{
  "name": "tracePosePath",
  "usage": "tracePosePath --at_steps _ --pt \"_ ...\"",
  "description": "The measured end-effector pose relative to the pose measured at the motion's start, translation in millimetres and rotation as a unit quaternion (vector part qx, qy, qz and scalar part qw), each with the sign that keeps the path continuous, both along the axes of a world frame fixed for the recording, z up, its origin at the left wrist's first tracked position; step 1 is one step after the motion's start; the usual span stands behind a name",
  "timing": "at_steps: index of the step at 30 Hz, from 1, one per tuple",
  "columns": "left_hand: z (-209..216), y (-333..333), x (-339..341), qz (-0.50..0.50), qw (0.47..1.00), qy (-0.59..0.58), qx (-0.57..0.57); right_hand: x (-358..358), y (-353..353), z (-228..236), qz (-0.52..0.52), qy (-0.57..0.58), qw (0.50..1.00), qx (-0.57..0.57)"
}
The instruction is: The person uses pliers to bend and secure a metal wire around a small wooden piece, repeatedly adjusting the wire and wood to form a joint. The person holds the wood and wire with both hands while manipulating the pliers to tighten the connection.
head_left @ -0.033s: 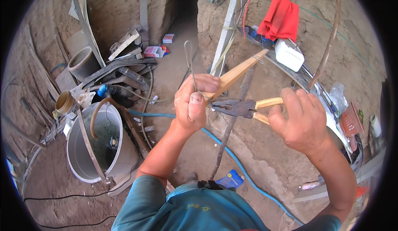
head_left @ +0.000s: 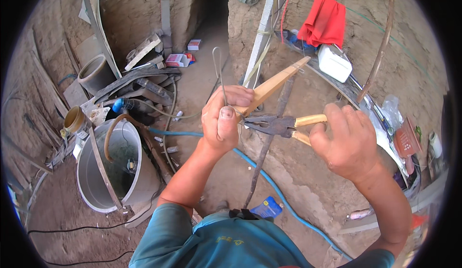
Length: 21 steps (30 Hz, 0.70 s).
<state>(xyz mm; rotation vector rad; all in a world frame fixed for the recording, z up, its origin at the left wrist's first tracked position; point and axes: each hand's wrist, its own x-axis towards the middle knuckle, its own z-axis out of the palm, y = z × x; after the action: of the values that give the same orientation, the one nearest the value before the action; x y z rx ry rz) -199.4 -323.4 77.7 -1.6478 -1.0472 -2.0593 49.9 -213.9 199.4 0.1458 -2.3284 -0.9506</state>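
Observation:
My left hand point(head_left: 220, 123) is closed around the near end of a tapered wooden strip point(head_left: 273, 86), which points up and to the right. A loop of thin grey wire point(head_left: 217, 61) rises from the same fist, and a small bit of wire shows at the strip's far tip. In my right hand point(head_left: 347, 140) are the yellow handles of a pair of pliers point(head_left: 273, 124). The pliers' dark jaws reach to my left thumb, at the wire beside the wood. Whether the jaws bite on the wire cannot be made out.
On the left stands a white bucket point(head_left: 109, 162) of murky water with a hose in it. A blue hose point(head_left: 274, 186) crosses the dirt floor beneath my hands. A dark stick point(head_left: 263, 157) slants behind the pliers. Red cloth point(head_left: 323, 19) and a white container point(head_left: 335, 64) are at the upper right.

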Motion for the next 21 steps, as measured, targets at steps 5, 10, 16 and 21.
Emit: tracePosePath --at_steps 5,10,16,21 --pt "-2 -5 -6 -0.023 0.999 -0.023 -0.018 11 -36 -35 -0.065 -0.045 0.937 -0.340" --pt "-5 -10 -17 -0.040 0.997 -0.054 -0.037 14 -29 -47 -0.002 -0.205 0.539 -0.817" --pt "-6 -10 -21 -0.059 0.994 -0.065 -0.058 -10 -24 -55 0.050 -0.276 0.168 -0.945" --pt "-4 -13 -22 -0.050 0.994 -0.075 -0.062 -24 -19 -75 0.113 -0.275 0.137 -0.945"
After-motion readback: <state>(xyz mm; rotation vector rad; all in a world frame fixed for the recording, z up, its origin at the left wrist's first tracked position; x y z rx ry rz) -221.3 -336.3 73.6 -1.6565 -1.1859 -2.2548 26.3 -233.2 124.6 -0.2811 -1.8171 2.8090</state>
